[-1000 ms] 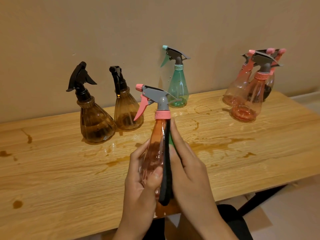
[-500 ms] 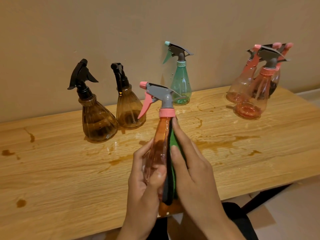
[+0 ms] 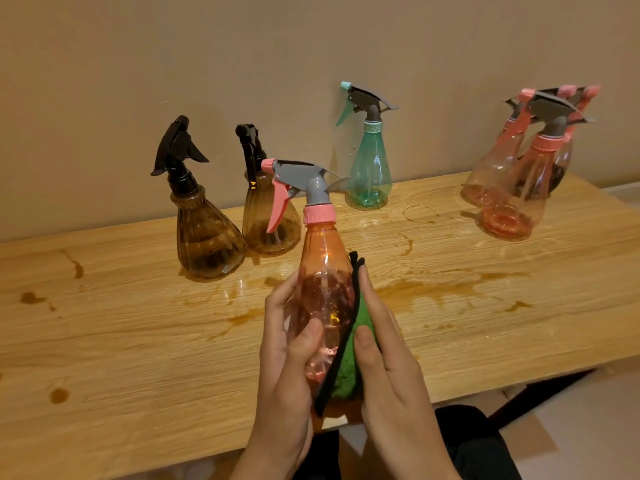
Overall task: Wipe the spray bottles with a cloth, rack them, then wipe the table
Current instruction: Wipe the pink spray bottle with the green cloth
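- The wooden table (image 3: 138, 341) runs along the wall, streaked with brown wet stains.
- At its back stand two brown spray bottles (image 3: 207, 237), a teal spray bottle (image 3: 369, 171) and, far right, a cluster of pink bottles (image 3: 512, 188).
- The pink spray bottle (image 3: 322, 268) is upright in the air, above the near edge.
- The left hand (image 3: 287, 368) is wrapped round its lower body.
- The right hand (image 3: 388, 362) clasps the cloth, thumb on top.
- The green cloth (image 3: 346, 368) — black-edged — lies pressed against the bottle's right side.

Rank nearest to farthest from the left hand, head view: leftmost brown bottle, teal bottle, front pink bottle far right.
1. Leftmost brown bottle, back-left of the left hand.
2. Teal bottle, centre back.
3. Front pink bottle, far right.
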### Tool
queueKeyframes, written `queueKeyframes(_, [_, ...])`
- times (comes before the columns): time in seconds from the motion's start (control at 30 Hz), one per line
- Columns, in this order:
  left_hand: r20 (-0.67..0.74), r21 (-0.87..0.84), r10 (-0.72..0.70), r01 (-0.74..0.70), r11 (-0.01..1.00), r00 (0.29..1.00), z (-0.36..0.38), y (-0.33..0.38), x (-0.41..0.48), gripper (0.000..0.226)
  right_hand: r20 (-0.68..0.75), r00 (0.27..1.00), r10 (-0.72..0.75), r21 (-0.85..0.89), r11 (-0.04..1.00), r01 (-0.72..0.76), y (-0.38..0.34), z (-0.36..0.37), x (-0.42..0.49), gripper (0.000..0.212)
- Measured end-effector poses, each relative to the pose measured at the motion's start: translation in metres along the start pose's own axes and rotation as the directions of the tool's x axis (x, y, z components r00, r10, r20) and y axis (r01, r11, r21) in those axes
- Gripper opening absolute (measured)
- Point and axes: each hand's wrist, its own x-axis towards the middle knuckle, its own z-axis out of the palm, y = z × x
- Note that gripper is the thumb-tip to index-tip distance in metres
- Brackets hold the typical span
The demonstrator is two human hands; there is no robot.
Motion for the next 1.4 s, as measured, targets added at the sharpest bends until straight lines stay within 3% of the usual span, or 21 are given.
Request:
queueKeyframes(0.1, [0.026,0.132,0.079,-0.082,0.988,0.997,0.005,0.003,0.000,0.065,-0.021,0.999,-0.026,0.054,0.998,0.027,0.000,-0.002,0.001,0.048])
queueKeyframes(0.23, [0.028,0.159,0.108,-0.111,0.981,0.994,0.007,0.000,-0.003,0.076,-0.042,0.998,-0.036,0.071,0.997,0.039,-0.001,-0.016,0.001,0.040])
queueKeyframes(0.47, [0.074,0.073,0.089,-0.094,0.993,0.993,0.001,-0.004,-0.005,0.053,-0.020,0.982,-0.186,-0.295,0.940,0.171,0.004,-0.009,-0.016,0.049])
queueKeyframes(0.7, [0.141,0.142,0.111,-0.131,0.981,0.984,0.005,-0.004,-0.006,0.052,-0.018,0.988,-0.155,-0.230,0.962,0.147,-0.014,-0.020,0.020,0.054])
queueKeyframes(0.93, [0.004,0.016,0.093,-0.093,0.996,0.996,0.004,0.000,-0.002,0.042,0.085,0.967,-0.242,-0.482,0.839,0.253,-0.001,0.001,-0.005,0.049])
queueKeyframes(1.07, [-0.014,-0.002,0.088,-0.088,0.996,0.996,0.004,0.000,-0.001,0.047,0.064,0.963,-0.260,-0.453,0.853,0.261,0.005,0.003,-0.007,0.045])
queueKeyframes(1.27, [0.086,0.081,0.075,-0.082,0.993,0.993,0.007,-0.001,-0.002,0.049,-0.002,0.989,-0.146,-0.221,0.965,0.141,-0.011,-0.014,0.028,0.049])
queueKeyframes(1.4, [0.062,0.082,0.090,-0.095,0.992,0.994,0.007,0.001,-0.003,0.050,0.045,0.981,-0.190,-0.360,0.913,0.193,-0.006,-0.005,0.011,0.046])
